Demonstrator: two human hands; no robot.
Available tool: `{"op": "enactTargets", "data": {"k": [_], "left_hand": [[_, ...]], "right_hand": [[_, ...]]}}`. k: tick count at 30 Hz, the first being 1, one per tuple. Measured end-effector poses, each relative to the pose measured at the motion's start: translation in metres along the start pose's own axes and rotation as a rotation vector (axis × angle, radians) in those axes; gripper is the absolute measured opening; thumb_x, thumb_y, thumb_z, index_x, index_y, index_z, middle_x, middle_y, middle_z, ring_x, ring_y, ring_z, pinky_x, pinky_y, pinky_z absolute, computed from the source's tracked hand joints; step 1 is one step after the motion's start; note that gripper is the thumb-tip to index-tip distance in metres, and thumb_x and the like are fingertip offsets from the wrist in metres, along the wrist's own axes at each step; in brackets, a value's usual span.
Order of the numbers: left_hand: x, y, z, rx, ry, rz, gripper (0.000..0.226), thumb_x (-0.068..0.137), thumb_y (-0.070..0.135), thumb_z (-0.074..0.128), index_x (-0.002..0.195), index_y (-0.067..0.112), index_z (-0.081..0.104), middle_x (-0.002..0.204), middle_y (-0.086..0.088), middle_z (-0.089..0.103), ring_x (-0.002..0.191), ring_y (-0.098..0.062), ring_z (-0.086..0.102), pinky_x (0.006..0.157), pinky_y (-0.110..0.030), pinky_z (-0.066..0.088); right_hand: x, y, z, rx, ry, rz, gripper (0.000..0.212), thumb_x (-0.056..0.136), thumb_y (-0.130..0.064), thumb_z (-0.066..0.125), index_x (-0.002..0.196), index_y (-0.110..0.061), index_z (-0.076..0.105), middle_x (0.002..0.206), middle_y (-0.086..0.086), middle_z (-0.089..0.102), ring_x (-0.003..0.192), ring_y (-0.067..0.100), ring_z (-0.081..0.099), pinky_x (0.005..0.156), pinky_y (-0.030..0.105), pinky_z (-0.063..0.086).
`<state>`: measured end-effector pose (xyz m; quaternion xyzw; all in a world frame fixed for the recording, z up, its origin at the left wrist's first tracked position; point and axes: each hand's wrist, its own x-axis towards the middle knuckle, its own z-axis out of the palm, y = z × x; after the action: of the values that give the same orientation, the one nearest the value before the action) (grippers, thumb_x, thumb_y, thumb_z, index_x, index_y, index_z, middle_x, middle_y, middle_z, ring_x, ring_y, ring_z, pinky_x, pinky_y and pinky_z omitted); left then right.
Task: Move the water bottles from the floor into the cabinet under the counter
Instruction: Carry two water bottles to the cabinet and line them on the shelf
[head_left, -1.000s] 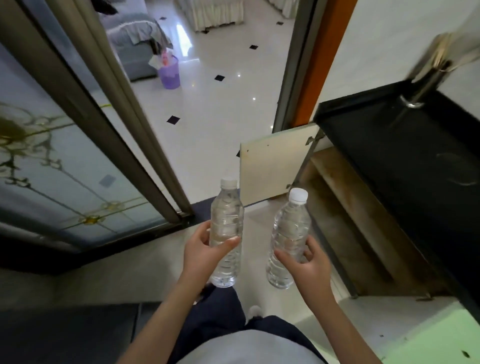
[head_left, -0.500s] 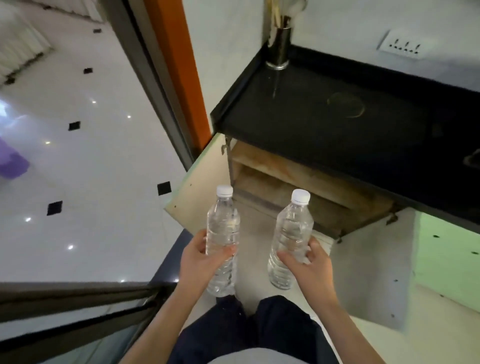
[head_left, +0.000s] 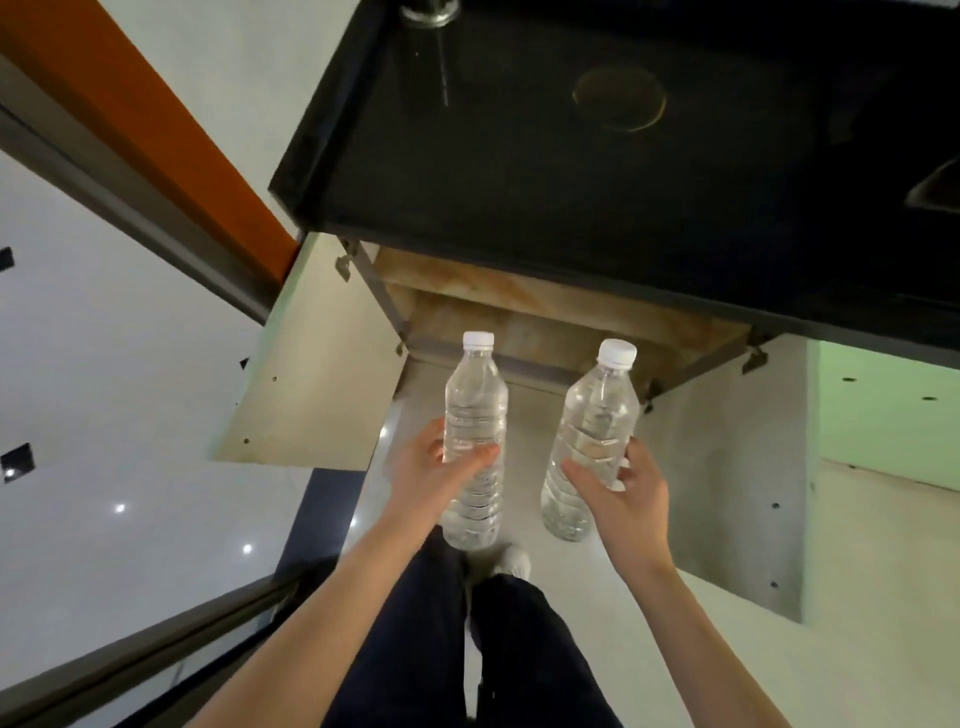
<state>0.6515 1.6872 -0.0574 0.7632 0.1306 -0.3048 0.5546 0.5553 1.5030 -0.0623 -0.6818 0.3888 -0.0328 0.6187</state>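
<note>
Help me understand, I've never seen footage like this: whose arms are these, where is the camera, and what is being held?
No machine here: a person wears a camera on the head, looking forward and down, so both arms are their own. The left hand grips the left bottle, and the right hand grips the right bottle. Both bottles are clear with white caps, held caps up. Ahead is a black counter; under it the cabinet stands open.
</note>
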Motion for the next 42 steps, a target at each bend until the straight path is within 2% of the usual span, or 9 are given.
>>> {"op": "enactTargets", "data": {"k": [4,10,13,16,23,27,33,38,42], "left_hand": [[0.054,-0.021,0.013,0.027,-0.034,-0.039,0.032,0.073,0.026,0.085,0.100,0.026,0.069,0.092,0.008,0.075,0.088,-0.004,0.071,0.078,-0.023,0.054],[0.174,-0.083,0.046,0.073,-0.049,-0.057,0.029,0.075,0.026,0.084,0.100,0.024,0.069,0.088,0.008,0.074,0.081,-0.006,0.069,0.063,-0.011,0.048],[0.250,-0.125,0.059,0.071,-0.069,-0.089,0.032,0.075,0.027,0.083,0.102,0.023,0.069,0.092,0.006,0.074,0.079,-0.003,0.069,0.064,-0.014,0.053],[0.329,-0.166,0.072,0.076,-0.080,-0.084,0.025,0.074,0.026,0.085,0.093,0.024,0.068,0.083,0.007,0.072,0.061,0.008,0.065,0.054,-0.008,0.048],[0.505,-0.250,0.100,0.066,-0.126,0.027,0.029,0.073,0.023,0.085,0.096,0.013,0.073,0.087,-0.005,0.077,0.076,-0.014,0.074,0.062,-0.020,0.053],[0.585,-0.282,0.119,0.034,-0.143,0.118,0.032,0.070,0.019,0.087,0.097,0.009,0.073,0.081,-0.002,0.077,0.070,-0.013,0.073,0.058,-0.019,0.052],[0.650,-0.300,0.150,-0.051,-0.160,0.237,0.020,0.072,0.015,0.085,0.085,0.018,0.071,0.071,0.006,0.076,0.063,-0.004,0.071,0.053,-0.014,0.051],[0.673,-0.314,0.166,-0.036,-0.146,0.292,0.030,0.070,0.020,0.088,0.093,0.017,0.069,0.083,0.003,0.078,0.070,-0.006,0.073,0.058,-0.017,0.051],[0.673,-0.325,0.174,-0.066,-0.103,0.325,0.021,0.072,0.019,0.086,0.084,0.016,0.068,0.071,0.010,0.075,0.062,0.001,0.069,0.057,-0.015,0.049]], "right_hand": [[0.037,0.034,0.019,0.008,0.021,0.069,0.041,0.076,-0.024,0.084,0.111,-0.024,0.065,0.098,-0.007,0.074,0.086,0.011,0.071,0.071,0.024,0.057],[0.127,0.125,0.066,0.021,0.048,0.142,0.033,0.078,-0.024,0.083,0.107,-0.024,0.066,0.091,-0.006,0.075,0.081,0.013,0.073,0.074,0.034,0.060],[0.185,0.182,0.093,0.010,0.038,0.147,0.034,0.080,-0.022,0.082,0.109,-0.021,0.065,0.095,-0.005,0.075,0.080,0.013,0.073,0.073,0.029,0.059],[0.245,0.241,0.118,0.006,0.039,0.124,0.032,0.079,-0.018,0.082,0.107,-0.020,0.066,0.094,-0.005,0.075,0.081,0.012,0.073,0.069,0.022,0.055],[0.387,0.351,0.160,-0.008,0.021,0.018,0.028,0.080,-0.016,0.081,0.103,-0.024,0.067,0.092,-0.007,0.075,0.076,0.008,0.072,0.061,0.011,0.053],[0.455,0.391,0.176,-0.030,0.018,-0.047,0.023,0.080,-0.019,0.080,0.101,-0.024,0.071,0.084,-0.007,0.077,0.074,0.003,0.072,0.057,0.009,0.050],[0.522,0.426,0.196,-0.086,0.034,-0.158,0.021,0.080,-0.019,0.081,0.098,-0.017,0.071,0.077,-0.006,0.077,0.066,0.002,0.071,0.055,0.009,0.047],[0.544,0.445,0.209,-0.085,0.136,-0.185,0.027,0.074,-0.024,0.084,0.097,-0.023,0.070,0.082,-0.005,0.076,0.068,0.000,0.070,0.057,0.016,0.048],[0.549,0.452,0.220,-0.062,0.232,-0.197,0.022,0.074,-0.025,0.084,0.090,-0.023,0.068,0.078,-0.008,0.074,0.064,-0.004,0.067,0.051,0.008,0.044]]}}
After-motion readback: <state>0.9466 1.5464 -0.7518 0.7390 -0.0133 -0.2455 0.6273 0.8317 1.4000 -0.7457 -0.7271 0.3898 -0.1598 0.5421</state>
